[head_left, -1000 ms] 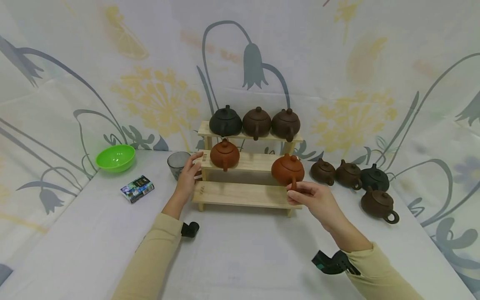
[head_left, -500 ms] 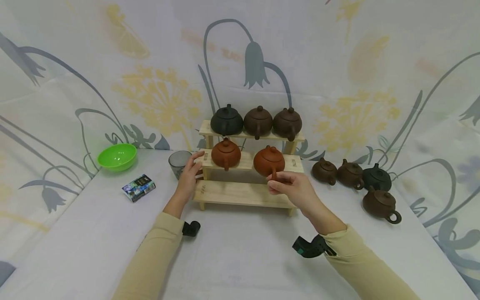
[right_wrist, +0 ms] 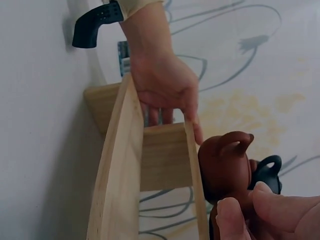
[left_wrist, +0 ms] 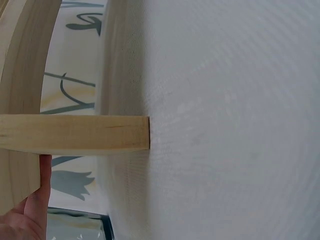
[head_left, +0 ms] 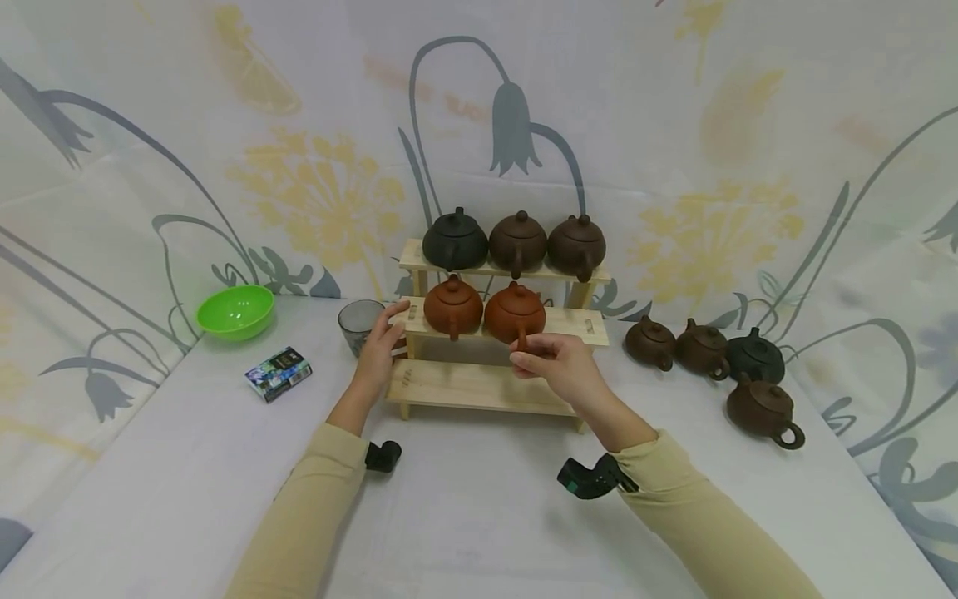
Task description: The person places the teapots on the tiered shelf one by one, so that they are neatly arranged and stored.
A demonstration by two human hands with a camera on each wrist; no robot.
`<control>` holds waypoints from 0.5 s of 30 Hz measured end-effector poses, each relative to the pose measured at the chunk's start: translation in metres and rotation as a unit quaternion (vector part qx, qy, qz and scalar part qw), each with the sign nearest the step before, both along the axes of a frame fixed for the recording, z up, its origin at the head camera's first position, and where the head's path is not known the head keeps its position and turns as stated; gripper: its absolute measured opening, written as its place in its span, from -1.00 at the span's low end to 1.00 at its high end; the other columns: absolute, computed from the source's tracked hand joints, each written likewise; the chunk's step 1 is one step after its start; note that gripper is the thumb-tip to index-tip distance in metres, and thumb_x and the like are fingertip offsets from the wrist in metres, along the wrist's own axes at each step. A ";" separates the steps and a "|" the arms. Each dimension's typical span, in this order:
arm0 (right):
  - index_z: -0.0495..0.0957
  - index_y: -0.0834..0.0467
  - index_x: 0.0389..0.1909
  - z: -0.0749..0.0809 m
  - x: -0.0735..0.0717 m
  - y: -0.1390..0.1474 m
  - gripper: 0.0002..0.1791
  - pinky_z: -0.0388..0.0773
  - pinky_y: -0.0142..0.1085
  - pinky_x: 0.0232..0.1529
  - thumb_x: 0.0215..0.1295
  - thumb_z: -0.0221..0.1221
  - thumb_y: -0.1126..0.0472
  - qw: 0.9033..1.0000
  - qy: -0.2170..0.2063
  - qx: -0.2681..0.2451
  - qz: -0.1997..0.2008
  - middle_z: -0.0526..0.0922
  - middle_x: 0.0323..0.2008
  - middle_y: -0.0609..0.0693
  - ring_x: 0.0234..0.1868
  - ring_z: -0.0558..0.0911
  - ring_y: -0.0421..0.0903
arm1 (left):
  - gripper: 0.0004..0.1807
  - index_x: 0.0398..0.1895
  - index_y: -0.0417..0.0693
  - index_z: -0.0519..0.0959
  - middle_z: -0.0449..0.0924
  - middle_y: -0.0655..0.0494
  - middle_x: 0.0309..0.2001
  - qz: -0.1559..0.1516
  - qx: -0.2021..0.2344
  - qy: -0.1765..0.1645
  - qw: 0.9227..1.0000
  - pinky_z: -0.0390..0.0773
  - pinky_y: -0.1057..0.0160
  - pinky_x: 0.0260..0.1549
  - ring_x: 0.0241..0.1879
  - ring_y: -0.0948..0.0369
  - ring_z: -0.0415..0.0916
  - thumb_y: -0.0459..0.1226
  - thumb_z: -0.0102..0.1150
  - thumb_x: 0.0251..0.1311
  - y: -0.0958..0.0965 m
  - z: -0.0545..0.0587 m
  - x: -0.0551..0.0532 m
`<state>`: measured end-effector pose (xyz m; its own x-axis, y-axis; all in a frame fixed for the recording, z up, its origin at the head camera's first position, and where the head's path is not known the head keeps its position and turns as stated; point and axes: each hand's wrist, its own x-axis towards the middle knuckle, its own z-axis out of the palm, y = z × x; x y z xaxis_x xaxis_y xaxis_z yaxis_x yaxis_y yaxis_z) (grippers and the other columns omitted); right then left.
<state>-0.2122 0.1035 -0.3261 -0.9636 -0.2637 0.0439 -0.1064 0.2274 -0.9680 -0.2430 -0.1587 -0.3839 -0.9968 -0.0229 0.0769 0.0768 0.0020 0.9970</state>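
My right hand (head_left: 561, 370) pinches the handle of a reddish-brown clay teapot (head_left: 515, 311) at the middle step of a wooden three-step display stand (head_left: 479, 387). Whether its base touches the step cannot be told. Close on its left, a similar reddish teapot (head_left: 452, 306) sits on the same step. At the stand's left end, my left hand (head_left: 376, 358) rests against the middle step with fairly straight fingers; the right wrist view shows that hand (right_wrist: 165, 80) at the board's end. A black teapot (head_left: 455, 241) and two dark brown teapots (head_left: 518, 243) (head_left: 576, 245) line the top step.
Several dark teapots (head_left: 702, 348) stand on the white-covered table right of the stand, one brown teapot (head_left: 759, 408) nearest. A grey glass (head_left: 358, 323) is beside my left hand. Further left are a green bowl (head_left: 235, 312) and a small printed box (head_left: 279, 374). Patterned cloth hangs behind.
My right hand has carried the reddish teapot leftward from the stand's right end, along the middle step, to beside the other reddish teapot. My left hand has stayed at the stand's left end.
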 end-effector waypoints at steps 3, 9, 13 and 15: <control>0.53 0.48 -0.09 -0.001 -0.001 -0.004 -0.72 0.56 -0.28 -0.21 0.19 0.19 0.41 1.000 0.001 -0.005 0.000 0.62 -0.25 0.16 -0.34 0.64 -0.17 | -0.55 0.39 0.01 0.14 0.21 -0.18 0.16 -0.001 -0.001 0.001 1.000 0.26 -0.04 0.06 0.12 -0.20 0.25 -0.22 -0.38 0.47 0.001 0.000 0.000; 0.54 0.47 -0.11 -0.002 -0.003 -0.008 -0.74 0.56 -0.28 -0.21 0.19 0.20 0.42 1.000 0.007 -0.005 0.000 0.62 -0.24 0.16 -0.33 0.64 -0.18 | -0.55 0.38 0.02 0.15 0.21 -0.18 0.16 -0.002 0.001 0.001 1.000 0.26 -0.07 0.06 0.12 -0.21 0.23 -0.21 -0.37 0.48 0.001 0.000 0.001; 0.55 0.43 -0.12 -0.004 -0.004 -0.007 -0.74 0.56 -0.26 -0.19 0.19 0.21 0.38 1.000 0.008 0.004 0.000 0.62 -0.25 0.15 -0.33 0.64 -0.15 | -0.55 0.38 0.01 0.14 0.22 -0.18 0.17 -0.004 0.002 0.003 1.000 0.27 -0.06 0.05 0.12 -0.21 0.23 -0.21 -0.38 0.47 0.001 0.000 0.001; 0.55 0.41 -0.10 -0.005 -0.005 -0.006 -0.72 0.56 -0.26 -0.19 0.18 0.22 0.36 1.000 0.014 0.013 0.005 0.64 -0.26 0.15 -0.33 0.65 -0.13 | -0.55 0.38 0.01 0.15 0.22 -0.18 0.16 -0.002 0.002 0.004 1.000 0.28 -0.06 0.05 0.12 -0.22 0.24 -0.21 -0.37 0.47 0.000 -0.001 0.001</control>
